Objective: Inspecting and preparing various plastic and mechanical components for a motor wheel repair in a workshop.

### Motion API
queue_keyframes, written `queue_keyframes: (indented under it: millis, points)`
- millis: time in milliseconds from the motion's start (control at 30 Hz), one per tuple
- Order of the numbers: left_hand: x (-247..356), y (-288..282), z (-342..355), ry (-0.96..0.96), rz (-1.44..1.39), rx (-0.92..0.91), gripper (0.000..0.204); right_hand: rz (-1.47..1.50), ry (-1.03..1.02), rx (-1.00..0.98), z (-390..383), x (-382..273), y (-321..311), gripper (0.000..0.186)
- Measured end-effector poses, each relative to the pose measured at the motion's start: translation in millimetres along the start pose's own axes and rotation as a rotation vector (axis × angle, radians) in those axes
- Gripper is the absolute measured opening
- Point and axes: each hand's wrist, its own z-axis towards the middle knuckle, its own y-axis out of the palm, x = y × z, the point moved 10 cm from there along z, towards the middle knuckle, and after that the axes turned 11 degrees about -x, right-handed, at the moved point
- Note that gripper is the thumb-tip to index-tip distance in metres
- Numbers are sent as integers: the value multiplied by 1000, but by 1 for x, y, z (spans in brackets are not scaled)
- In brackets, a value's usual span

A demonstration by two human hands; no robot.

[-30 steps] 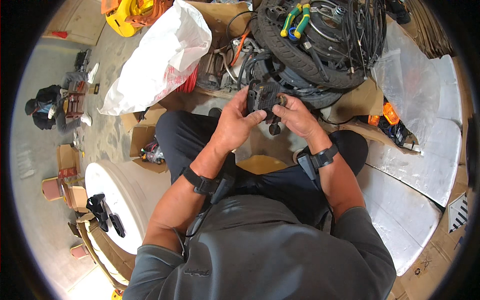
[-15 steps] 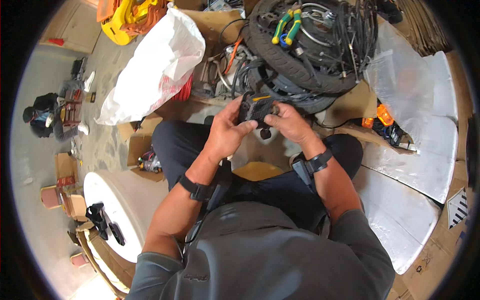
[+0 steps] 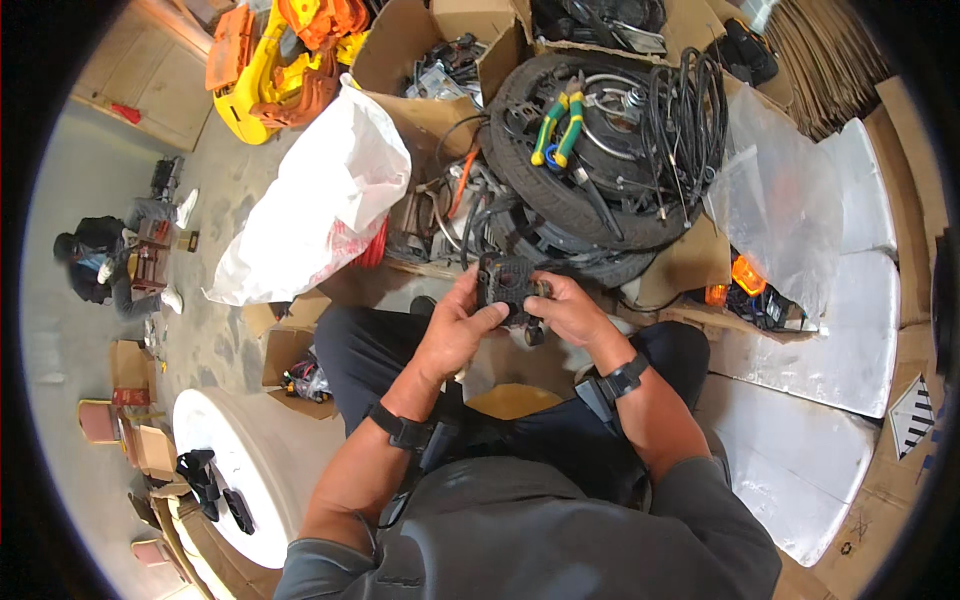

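Observation:
Between my two hands is a small black boxy part (image 3: 507, 280) with a textured face and a dark knob-like bit hanging at its lower right. Its exact kind does not show. My left hand (image 3: 452, 328) grips its left side, thumb on the near edge. The right side is pinched by my right hand (image 3: 572, 312), next to a small stub there. The part is held above my lap, in front of a stack of black tyred wheels (image 3: 520, 170). Green-and-yellow-handled pliers (image 3: 560, 128) lie on the wheels, beside coiled black cables (image 3: 690, 140).
A white sack (image 3: 310, 200) and an open cardboard box (image 3: 440, 115) of metal parts stand at the far left. Orange lights (image 3: 747, 275) sit in a box at right, near white wrapped slabs (image 3: 790, 430). A round white table (image 3: 230, 470) is at left. Another person (image 3: 100, 255) sits farther off.
The view has tilted up, so the surroundings appear lower. The black part has turned in my hands; its yellow strip no longer shows. Both hands keep hold of it.

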Motion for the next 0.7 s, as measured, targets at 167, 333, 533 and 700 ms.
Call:
queue_keyframes:
  millis: [167,333,533,700]
  points:
    - [-5,2,-1,-95,33,6,54,42,-41,-1,0,-4,-3,40]
    - [-9,-4,-1,-123,56,69,49,46,-69,7,1,-10,-3,34]
    - [-10,-8,-1,-24,45,103,39,36,-58,-9,1,-9,-1,31]
    - [-8,-13,-2,30,70,176,40,-40,-58,24,1,-13,-3,33]
